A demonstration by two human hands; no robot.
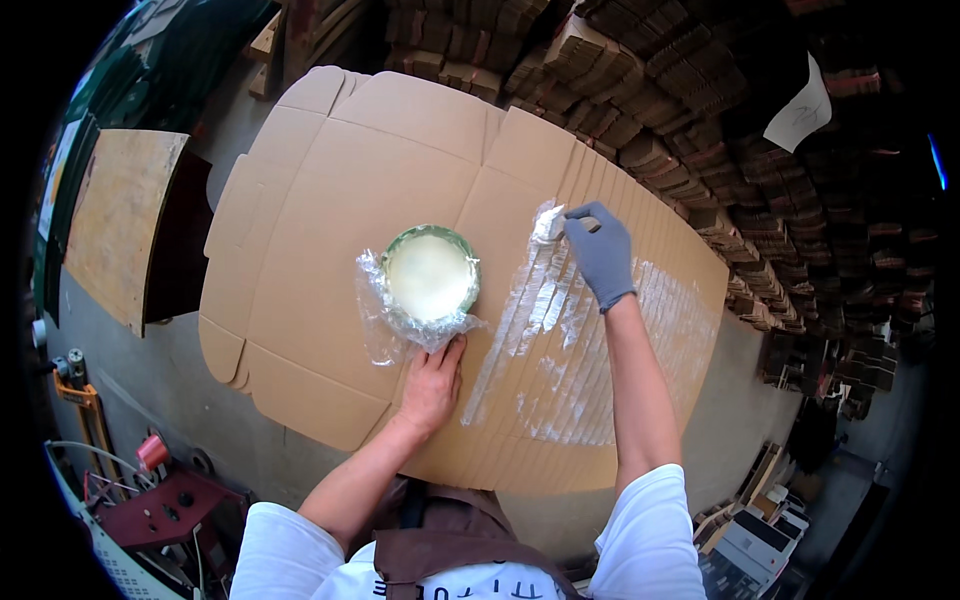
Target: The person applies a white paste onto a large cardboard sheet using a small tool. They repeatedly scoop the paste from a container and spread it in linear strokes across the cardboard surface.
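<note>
A large sheet of brown cardboard (340, 230) lies in front of me. On it stands a round green tub (474, 270) of creamy white paste (428, 275), with crumpled clear plastic film (375, 325) around its lower and left edge. My bare left hand (433, 388) rests on the cardboard, its fingers stretched out against the film at the tub's near side. In a grey glove, my right hand (600, 255) is closed on a small spreading tool (548, 225) coated in white paste; its kind is hidden. White streaks (540, 300) run along the stacked, overlapping cardboard edges below it.
Tall stacks of folded cardboard (640, 80) stand beyond the sheet's far right side. A wooden board (125, 220) is at the left. Dark red machinery (185, 505) stands lower left; a white machine (755, 545) is lower right. A white paper (803, 108) hangs upper right.
</note>
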